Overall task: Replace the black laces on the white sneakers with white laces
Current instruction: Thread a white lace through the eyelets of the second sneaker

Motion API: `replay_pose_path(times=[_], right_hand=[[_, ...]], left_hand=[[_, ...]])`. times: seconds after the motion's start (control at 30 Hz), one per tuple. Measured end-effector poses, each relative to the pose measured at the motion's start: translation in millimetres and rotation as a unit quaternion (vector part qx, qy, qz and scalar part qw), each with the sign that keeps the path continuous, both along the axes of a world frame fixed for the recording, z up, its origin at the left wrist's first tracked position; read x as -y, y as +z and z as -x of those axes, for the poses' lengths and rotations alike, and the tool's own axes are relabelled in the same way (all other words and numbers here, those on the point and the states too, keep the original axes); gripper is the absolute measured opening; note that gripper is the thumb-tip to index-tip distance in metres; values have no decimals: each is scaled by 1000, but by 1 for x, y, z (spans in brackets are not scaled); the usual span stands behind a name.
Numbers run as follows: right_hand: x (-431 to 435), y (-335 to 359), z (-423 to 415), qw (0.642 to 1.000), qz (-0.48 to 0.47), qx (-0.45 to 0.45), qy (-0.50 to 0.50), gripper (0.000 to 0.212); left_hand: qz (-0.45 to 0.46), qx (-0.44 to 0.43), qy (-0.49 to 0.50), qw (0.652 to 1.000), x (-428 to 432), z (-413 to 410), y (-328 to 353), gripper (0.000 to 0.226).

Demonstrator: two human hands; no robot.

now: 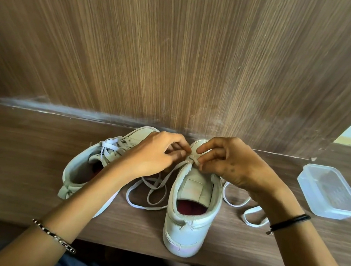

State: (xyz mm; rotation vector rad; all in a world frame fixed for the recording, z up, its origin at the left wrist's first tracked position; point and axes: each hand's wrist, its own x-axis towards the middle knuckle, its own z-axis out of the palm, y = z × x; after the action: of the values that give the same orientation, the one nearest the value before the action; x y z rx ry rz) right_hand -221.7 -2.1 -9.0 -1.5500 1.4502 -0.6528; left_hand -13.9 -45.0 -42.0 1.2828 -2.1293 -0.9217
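Note:
Two white sneakers stand on a wooden shelf, heels toward me. The left sneaker [85,165] leans to the left and carries a white lace tied through its eyelets. The right sneaker [194,206] stands upright with its tongue pulled up. My left hand [156,155] and my right hand [231,162] meet over its eyelets, each pinching the white lace [151,187] near the tongue's top. Loose loops of that lace trail on the shelf on both sides of the shoe. No black lace shows.
A clear plastic box [329,191] sits on the shelf [20,168] at the right. A wooden panel [180,55] rises directly behind the shoes. The shelf's front edge runs just below the right sneaker's heel.

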Motion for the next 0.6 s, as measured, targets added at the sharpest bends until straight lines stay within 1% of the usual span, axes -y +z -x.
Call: replay_pose_path(times=[0.1, 0.2, 0.3, 0.37, 0.47, 0.53, 0.6], right_hand=[[0, 0, 2, 1000, 7, 5, -2, 34], [0, -1, 5, 1000, 11, 16, -6, 34], [-1, -3, 6, 999, 20, 23, -20, 26], [0, -4, 10, 998, 50, 3, -42, 16], [3, -4, 23, 992, 90, -51, -67, 15], [1, -5, 32, 992, 89, -76, -57, 16], [-4, -7, 38, 994, 69, -77, -38, 16]], left_hand=[[8, -8, -25, 1000, -1, 5, 1, 18], [5, -4, -29, 1000, -2, 8, 4, 16], [-24, -11, -30, 999, -4, 8, 8, 17], [-36, -15, -39, 998, -6, 8, 11, 19], [-58, -14, -38, 998, -8, 7, 15, 16], [-75, -13, -43, 996, -10, 8, 17, 12], [-89, -9, -45, 995, -11, 12, 19, 10]])
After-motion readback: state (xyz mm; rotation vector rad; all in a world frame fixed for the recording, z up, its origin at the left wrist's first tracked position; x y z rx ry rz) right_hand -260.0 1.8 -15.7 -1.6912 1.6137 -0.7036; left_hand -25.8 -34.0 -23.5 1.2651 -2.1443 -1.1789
